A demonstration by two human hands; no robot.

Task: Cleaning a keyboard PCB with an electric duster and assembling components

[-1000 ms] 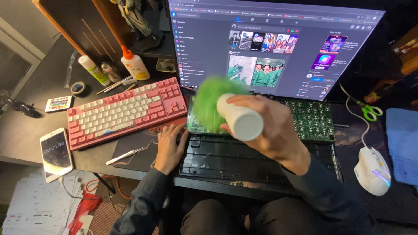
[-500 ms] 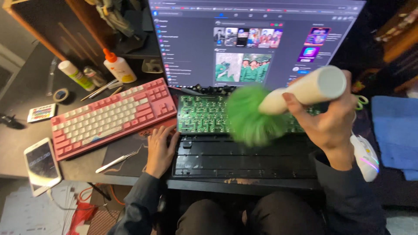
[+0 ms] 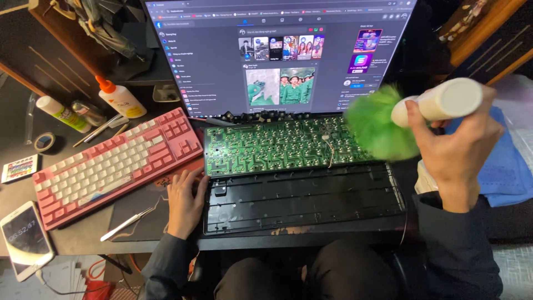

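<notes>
The right hand [image 3: 455, 150] grips a white-handled green duster [image 3: 383, 125] at three o'clock, over the green circuit board [image 3: 283, 145]. The left hand [image 3: 186, 203] rests flat, fingers spread, on the black keyboard tray [image 3: 302, 200] at eight o'clock.

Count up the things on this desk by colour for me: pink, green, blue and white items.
Pink: 1, the keyboard
Green: 2, the fluffy duster and the circuit board
Blue: 1, the cloth
White: 2, the glue bottle and the phone
Total: 6
</notes>
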